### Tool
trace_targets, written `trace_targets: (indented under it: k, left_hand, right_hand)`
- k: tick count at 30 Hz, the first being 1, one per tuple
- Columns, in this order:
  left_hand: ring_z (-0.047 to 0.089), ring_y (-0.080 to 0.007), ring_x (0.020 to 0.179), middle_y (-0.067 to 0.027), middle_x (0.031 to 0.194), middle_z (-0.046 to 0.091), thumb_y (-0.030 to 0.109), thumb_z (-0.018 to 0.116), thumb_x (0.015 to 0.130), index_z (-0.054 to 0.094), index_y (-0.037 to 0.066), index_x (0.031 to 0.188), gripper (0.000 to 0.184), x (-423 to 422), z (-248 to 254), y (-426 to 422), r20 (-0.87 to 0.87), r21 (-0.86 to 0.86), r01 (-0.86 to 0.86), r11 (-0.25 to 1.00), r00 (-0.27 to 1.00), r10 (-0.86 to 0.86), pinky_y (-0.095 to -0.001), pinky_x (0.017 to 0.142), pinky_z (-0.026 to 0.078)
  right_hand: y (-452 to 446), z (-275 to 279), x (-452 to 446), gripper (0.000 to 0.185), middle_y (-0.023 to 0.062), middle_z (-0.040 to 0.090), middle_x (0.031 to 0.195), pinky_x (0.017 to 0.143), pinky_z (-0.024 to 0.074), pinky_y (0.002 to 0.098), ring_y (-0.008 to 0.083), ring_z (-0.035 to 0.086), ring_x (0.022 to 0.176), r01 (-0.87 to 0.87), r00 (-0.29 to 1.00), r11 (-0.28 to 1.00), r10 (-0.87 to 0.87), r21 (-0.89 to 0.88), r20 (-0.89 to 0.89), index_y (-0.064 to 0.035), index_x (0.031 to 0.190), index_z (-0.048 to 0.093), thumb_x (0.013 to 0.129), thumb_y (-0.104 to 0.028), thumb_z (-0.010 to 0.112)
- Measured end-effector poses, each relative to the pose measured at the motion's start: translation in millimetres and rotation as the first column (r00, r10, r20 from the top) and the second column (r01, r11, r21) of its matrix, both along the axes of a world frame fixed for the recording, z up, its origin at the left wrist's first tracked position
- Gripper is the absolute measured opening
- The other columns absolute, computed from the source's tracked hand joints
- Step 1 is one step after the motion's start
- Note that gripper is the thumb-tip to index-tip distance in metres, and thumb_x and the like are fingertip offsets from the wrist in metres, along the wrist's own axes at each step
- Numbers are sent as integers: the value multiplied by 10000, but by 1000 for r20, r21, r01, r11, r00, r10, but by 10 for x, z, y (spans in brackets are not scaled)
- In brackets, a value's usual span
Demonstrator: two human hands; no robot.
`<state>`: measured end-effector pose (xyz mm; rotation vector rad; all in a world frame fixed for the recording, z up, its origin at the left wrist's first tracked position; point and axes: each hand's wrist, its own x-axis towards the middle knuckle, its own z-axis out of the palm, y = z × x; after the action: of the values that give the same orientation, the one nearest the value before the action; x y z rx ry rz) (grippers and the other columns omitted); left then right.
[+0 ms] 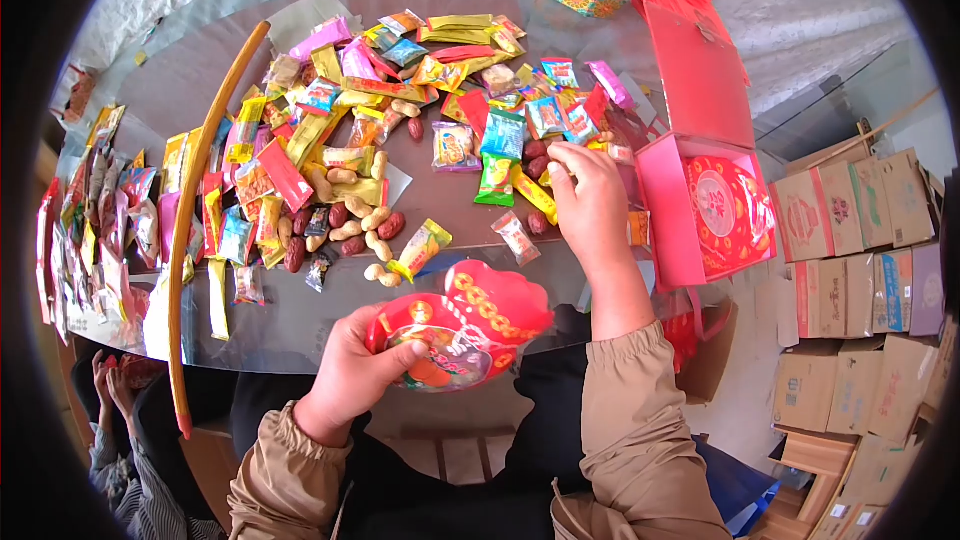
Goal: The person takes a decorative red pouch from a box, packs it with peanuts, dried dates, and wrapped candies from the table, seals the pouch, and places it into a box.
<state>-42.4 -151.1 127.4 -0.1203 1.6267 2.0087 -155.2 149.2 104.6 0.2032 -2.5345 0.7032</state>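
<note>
My left hand grips a red printed candy bag with a clear window, held just off the table's near edge. Wrapped sweets show through the window. Over the right part of the pile is my right hand, its fingers curled together; what they hold, if anything, is hidden. Beside those fingers lie red dates, a yellow-wrapped stick, a green packet and a blue packet. Peanuts and more dates are scattered left of centre, near a yellow-green packet.
A long wooden stick lies across the glass table, between two heaps of sweets. An open red box holding a red round package stands at right. Cardboard boxes are stacked beyond. Another person's hands show lower left.
</note>
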Motion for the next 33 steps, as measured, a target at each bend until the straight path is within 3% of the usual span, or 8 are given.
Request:
trace_targets:
  k: [3, 6, 7, 11, 14, 17, 28, 33]
  left_hand:
    - [668, -68, 846, -37, 1007, 738, 97, 777, 901, 650, -18, 1195, 340, -66, -31, 24, 35, 41, 33, 999, 999, -35, -228, 695, 555]
    - [685, -101, 914, -52, 1029, 746, 80, 786, 888, 658, -19, 1176, 330, -162, -17, 25, 90, 118, 57, 991, 994, -68, -274, 821, 565]
    - [684, -104, 925, -53, 1033, 746, 76, 785, 888, 659, -19, 1174, 328, -195, 4, 22, 110, 129, 70, 989, 990, -84, -281, 843, 561]
    - [686, -105, 929, -55, 1041, 745, 66, 788, 881, 661, -18, 1166, 323, -276, -82, 3, 97, 171, 82, 982, 990, -100, -286, 855, 562]
    - [652, -45, 775, -28, 983, 731, 115, 759, 920, 652, -10, 1211, 335, -329, -189, -33, 13, 179, 101, 979, 994, -105, -208, 636, 540]
    - [647, -42, 727, -20, 935, 726, 135, 765, 918, 668, 2, 1180, 310, -356, -250, -27, -5, 188, 62, 980, 998, -62, -208, 595, 534]
    - [639, -35, 694, -10, 905, 722, 159, 771, 916, 672, 10, 1163, 305, -350, -140, -14, 23, 106, 62, 992, 998, -65, -192, 557, 515]
    - [662, -56, 771, -25, 953, 733, 153, 785, 901, 659, 8, 1173, 334, -299, -171, -28, 40, 137, 47, 989, 998, -53, -214, 625, 542]
  right_hand:
    - [-157, 89, -104, 207, 117, 715, 1127, 940, 503, 421, 317, 632, 1059, -58, 998, 996, 57, -67, -7, -18, 1085, 712, 897, -88, 659]
    - [-333, 82, -217, 255, 119, 689, 1191, 976, 479, 431, 332, 591, 1121, -170, 982, 985, 172, 38, -80, -33, 1134, 705, 889, -89, 663]
    - [-379, 64, -260, 313, 125, 636, 1285, 1043, 421, 478, 360, 521, 1202, -241, 968, 967, 246, 85, -50, -69, 1182, 698, 881, -155, 690]
    - [-658, 44, -291, 427, 163, 567, 1359, 1104, 331, 559, 373, 461, 1271, -161, 986, 945, 169, 284, -2, -134, 1234, 681, 854, -320, 734]
    - [-684, -2, -349, 427, 164, 585, 1304, 1103, 338, 554, 364, 471, 1257, -118, 993, 944, 108, 309, 51, -141, 1227, 679, 844, -319, 745]
    - [-661, -18, -396, 392, 133, 619, 1178, 1082, 360, 548, 339, 514, 1183, -107, 994, 940, 109, 324, 12, -116, 1159, 675, 818, -287, 765]
    - [-439, 7, -383, 254, 124, 685, 898, 821, 504, 461, 328, 631, 921, -87, 996, 960, 92, 268, -4, -64, 1030, 650, 781, -66, 698]
    - [-383, 45, -338, 156, 131, 682, 863, 813, 510, 433, 328, 633, 911, -54, 998, 999, 54, 2, -18, -60, 980, 716, 829, -92, 734]
